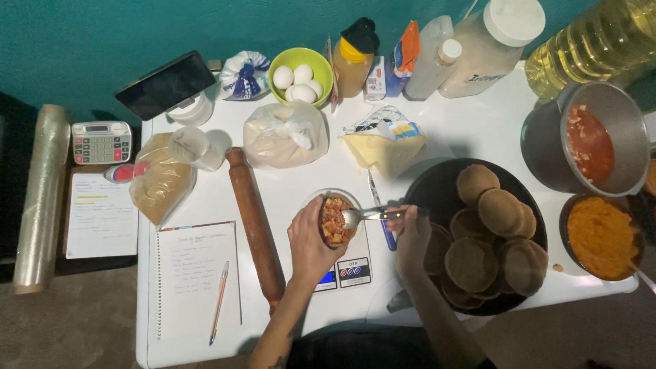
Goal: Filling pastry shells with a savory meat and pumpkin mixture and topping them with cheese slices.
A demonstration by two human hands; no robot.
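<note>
1. At the far left edge lies one roll of clear film. Beside it are one calculator and one sheet of notes.
2. On the white table, lower left, one spiral notebook lies with one pen on it. Above sits one bag of brown sugar.
3. One wooden rolling pin lies slantwise, just left of centre.
4. Up top, a green bowl holds four white eggs.
5. The left hand curls its fingers around a small dough cup, near the centre of the frame, on a kitchen scale. The cup is round and packed with chunky reddish filling.
6. The right hand pinches one metal spoon, its bowl touching the filling.
7. Right of centre, a black tray carries about nine brown dough discs.
8. On the right are one pot of red sauce and one bowl of orange mash.
</note>
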